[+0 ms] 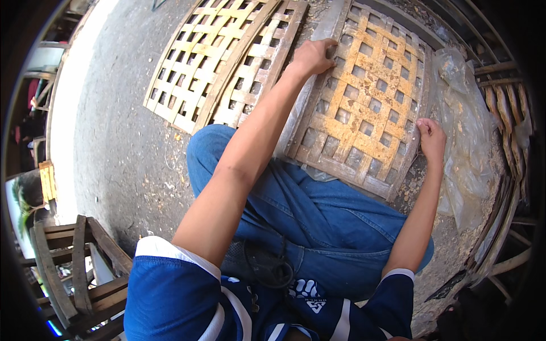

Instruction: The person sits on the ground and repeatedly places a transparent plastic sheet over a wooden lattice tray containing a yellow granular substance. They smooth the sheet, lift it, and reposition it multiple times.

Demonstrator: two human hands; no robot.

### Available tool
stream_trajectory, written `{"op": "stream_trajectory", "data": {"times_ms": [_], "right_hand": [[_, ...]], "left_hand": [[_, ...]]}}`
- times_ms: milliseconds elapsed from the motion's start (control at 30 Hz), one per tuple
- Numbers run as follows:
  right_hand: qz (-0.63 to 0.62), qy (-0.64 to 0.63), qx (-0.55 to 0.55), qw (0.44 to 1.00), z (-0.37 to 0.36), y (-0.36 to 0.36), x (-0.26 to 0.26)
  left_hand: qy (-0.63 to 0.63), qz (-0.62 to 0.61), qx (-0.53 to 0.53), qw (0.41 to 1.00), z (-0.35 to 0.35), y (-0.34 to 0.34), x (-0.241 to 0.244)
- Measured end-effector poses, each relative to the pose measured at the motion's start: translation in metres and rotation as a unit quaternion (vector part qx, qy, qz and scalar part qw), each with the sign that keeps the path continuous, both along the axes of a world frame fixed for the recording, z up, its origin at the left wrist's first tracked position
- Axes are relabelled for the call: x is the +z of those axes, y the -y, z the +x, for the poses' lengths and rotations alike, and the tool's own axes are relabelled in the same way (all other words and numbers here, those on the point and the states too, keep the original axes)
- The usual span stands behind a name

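Note:
A woven lattice panel (375,93) in a wooden frame lies flat before my crossed legs, its yellowish slats covered in brown specks. My left hand (315,56) grips the panel's left rail, thumb and index fingertip spread apart on the wood; its other fingers are largely hidden. At the right rail, lower down, my right hand (431,138) holds the edge with its fingertips. Clear plastic sheeting shows through the lattice openings. Left of this panel, paler lattice panels (222,64) overlap on the ground, close to my left forearm.
Crumpled clear plastic sheeting (460,128) lies along the right side. Stacked wooden pieces (509,128) stand beyond it. A slatted wooden crate (81,273) is at the lower left. Crumbs litter the concrete ground (123,128), and a wooden beam (405,23) runs behind the speckled panel.

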State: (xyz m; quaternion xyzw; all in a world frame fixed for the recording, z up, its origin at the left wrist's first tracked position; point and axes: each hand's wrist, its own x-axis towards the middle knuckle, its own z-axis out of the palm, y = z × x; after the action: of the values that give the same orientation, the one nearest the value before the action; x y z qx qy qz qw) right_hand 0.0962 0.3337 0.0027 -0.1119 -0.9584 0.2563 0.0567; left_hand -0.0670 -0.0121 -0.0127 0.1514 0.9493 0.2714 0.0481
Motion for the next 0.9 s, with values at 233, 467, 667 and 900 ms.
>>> {"op": "stream_trajectory", "data": {"times_ms": [233, 467, 667, 900], "right_hand": [[0.162, 0.017, -0.281, 0.946, 0.01, -0.033, 0.033], [0.151, 0.187, -0.161, 0.957, -0.009, 0.046, 0.036], [0.146, 0.197, -0.156, 0.957, -0.009, 0.061, 0.039], [0.133, 0.148, -0.115, 0.973, -0.006, 0.057, 0.034]], "left_hand": [[-0.023, 0.025, -0.005, 0.999, -0.001, 0.003, -0.005], [-0.017, 0.023, -0.013, 0.999, 0.001, 0.004, -0.002], [0.005, 0.028, -0.011, 1.0, 0.001, 0.003, 0.002], [-0.001, 0.03, -0.019, 0.999, 0.001, 0.003, 0.003]]}}
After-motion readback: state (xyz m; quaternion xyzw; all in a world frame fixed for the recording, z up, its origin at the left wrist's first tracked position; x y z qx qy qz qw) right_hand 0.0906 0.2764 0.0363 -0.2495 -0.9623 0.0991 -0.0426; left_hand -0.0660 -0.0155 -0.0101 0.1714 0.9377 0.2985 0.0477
